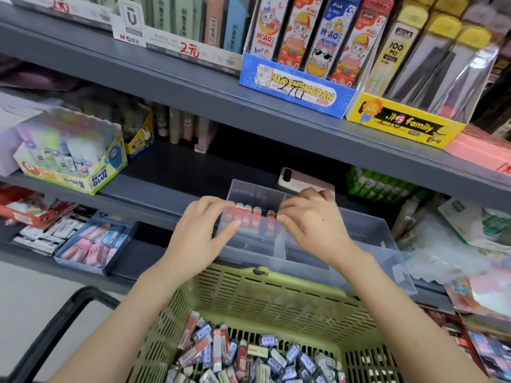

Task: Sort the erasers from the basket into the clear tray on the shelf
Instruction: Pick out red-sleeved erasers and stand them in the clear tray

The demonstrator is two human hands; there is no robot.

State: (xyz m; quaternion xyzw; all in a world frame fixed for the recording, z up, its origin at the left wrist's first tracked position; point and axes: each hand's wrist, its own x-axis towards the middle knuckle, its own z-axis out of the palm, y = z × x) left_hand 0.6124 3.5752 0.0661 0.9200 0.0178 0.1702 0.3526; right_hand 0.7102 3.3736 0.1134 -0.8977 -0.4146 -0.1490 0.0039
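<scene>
A clear tray (367, 230) with dividers sits on the middle shelf. In its left compartment several red erasers (247, 217) stand in a row. One more red eraser (270, 220) stands slightly apart on the right. My left hand (201, 233) grips the tray's left front corner, thumb on the front wall. My right hand (309, 222) reaches into the tray with curled fingertips touching that separate eraser; whether it pinches the eraser is unclear. Below, the green basket (276, 294) holds a pile of red and blue-sleeved erasers (249, 357).
A phone (301, 179) lies behind the tray. A blue box of pink erasers (95, 241) sits to the left, with a glue box (74, 156) above it. Green packs (381, 186) and bagged goods (456, 239) crowd the right. The upper shelf edge (276, 117) overhangs. A black cart handle (52, 324) is lower left.
</scene>
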